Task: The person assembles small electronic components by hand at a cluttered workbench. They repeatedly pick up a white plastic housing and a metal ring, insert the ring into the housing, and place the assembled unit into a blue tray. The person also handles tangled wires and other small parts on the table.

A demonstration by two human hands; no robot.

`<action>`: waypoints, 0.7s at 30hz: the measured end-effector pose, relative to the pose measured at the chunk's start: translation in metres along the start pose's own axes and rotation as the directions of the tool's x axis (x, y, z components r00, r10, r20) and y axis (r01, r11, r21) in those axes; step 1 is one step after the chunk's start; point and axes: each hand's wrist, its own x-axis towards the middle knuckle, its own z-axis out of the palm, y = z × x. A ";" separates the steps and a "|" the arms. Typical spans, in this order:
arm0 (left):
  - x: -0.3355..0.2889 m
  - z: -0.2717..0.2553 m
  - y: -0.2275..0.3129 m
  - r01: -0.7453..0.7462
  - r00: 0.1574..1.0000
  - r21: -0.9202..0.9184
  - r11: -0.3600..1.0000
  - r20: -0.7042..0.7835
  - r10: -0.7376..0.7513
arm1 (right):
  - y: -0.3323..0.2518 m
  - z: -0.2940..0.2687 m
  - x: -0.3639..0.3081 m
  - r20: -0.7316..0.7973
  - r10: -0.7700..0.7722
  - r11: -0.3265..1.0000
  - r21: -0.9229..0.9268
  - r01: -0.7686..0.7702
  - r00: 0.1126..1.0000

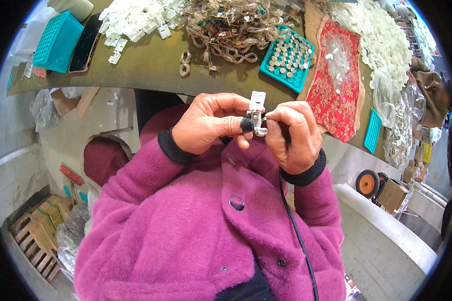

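Note:
My left hand [206,120] grips a small white plastic case [257,101] in front of my chest, its lid flipped up. A black wrap covers the tip of the left thumb. Inside the lower half sits a small part I cannot make out clearly, and a bundle of looped wire [260,131] hangs at its bottom end. Close against the case's right side, my right hand [297,136] has thumb and forefinger pinched together. A tiny pale thing shows at those fingertips; its kind is too small to tell.
On the table [150,75] lie white plastic cases [140,17], a heap of wired circuit boards [231,30], a teal tray [297,80] of button cells, and a red patterned cloth [336,108]. A phone [85,42] lies beside stacked teal trays [59,42]. A black cable [297,231] runs down my coat.

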 end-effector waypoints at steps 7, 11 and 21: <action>0.001 0.001 -0.001 0.022 0.999 -0.032 0.999 0.033 -0.021 | 0.009 0.012 -0.004 -0.082 -0.071 0.996 -0.061 0.066 0.994; 0.001 0.000 -0.002 0.041 0.999 -0.027 0.999 -0.001 -0.041 | 0.012 0.016 -0.011 -0.063 -0.124 0.988 -0.103 0.118 0.990; 0.004 0.004 0.000 -0.074 0.990 0.267 0.961 -0.094 0.102 | -0.001 0.006 -0.017 0.053 0.312 0.889 0.337 -0.311 0.949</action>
